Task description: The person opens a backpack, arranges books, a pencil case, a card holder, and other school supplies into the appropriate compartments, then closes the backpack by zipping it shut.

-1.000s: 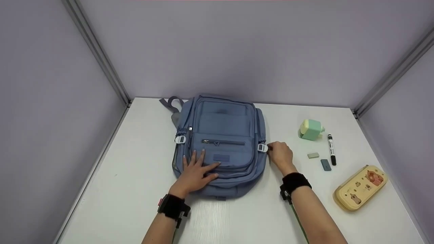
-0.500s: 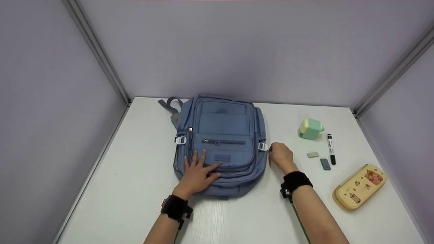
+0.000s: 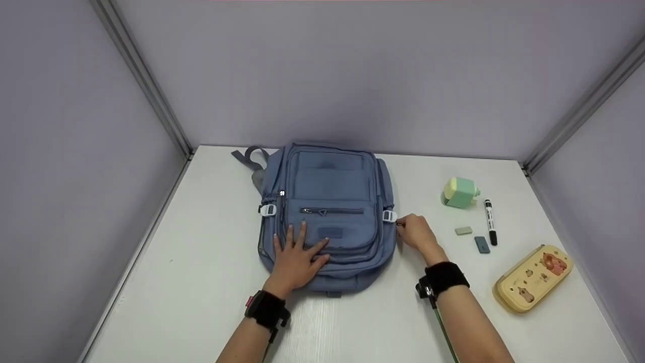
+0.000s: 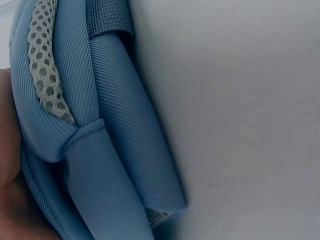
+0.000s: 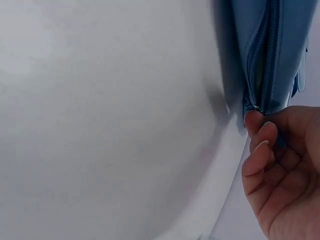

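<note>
A blue backpack (image 3: 335, 184) lies front side up on the white table. My left hand (image 3: 295, 264) rests spread on its lower front, fingers straight. At the bag's right side, below a white buckle (image 3: 389, 216), is my right hand (image 3: 417, 233). In the right wrist view, its thumb and index finger pinch a zipper pull at the end of a side zipper (image 5: 270, 55); the fingertips mostly hide the pull. The left wrist view shows the bag's padded underside edge with grey mesh (image 4: 46, 70) beside part of my left hand (image 4: 9, 150).
To the right are a green-and-yellow bottle-shaped item (image 3: 460, 192), a black-and-white marker (image 3: 490, 222), a pale green block (image 3: 463, 231), a dark teal block (image 3: 482, 245) and a yellow pencil case (image 3: 534, 279). Grey panels enclose the table's back and sides.
My left hand has shifted slightly to the right on the backpack. My right hand stays at the bag's right side, its fingertips a little lower relative to the buckle.
</note>
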Available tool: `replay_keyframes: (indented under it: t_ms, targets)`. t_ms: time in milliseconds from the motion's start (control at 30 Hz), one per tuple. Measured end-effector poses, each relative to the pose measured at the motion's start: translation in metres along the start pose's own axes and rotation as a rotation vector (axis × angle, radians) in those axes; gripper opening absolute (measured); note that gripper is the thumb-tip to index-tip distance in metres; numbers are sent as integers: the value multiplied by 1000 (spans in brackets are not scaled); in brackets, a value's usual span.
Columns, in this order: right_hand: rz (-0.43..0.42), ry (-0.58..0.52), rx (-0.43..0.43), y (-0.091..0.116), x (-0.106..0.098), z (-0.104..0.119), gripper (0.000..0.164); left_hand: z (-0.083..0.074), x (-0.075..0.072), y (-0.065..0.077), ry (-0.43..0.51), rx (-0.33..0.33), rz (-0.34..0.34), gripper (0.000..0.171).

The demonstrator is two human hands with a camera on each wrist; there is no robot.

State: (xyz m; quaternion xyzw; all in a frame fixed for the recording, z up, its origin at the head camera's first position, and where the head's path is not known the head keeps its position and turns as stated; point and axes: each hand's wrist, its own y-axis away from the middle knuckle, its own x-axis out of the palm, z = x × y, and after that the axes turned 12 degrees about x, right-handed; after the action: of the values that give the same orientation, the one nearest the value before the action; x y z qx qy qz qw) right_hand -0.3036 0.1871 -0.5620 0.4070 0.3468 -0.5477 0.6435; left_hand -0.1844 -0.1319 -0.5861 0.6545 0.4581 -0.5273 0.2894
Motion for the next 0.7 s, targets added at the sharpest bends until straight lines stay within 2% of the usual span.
replay_keyframes:
  t_ms: [133,300,567,700]
  targets:
    - [5,11,-17,10,-2,-3,19,-1,1,-1,-4,-19,13,59]
    - [12,29,-61,23,-5,-6,23,-2,1,-1,-2,-15,-4,58]
    - [81,0,-20,42,-6,-8,24,-1,1,0,-4,-14,10,58]
    - [93,1,-31,51,-9,-7,22,0,2,-1,-11,-19,12,59]
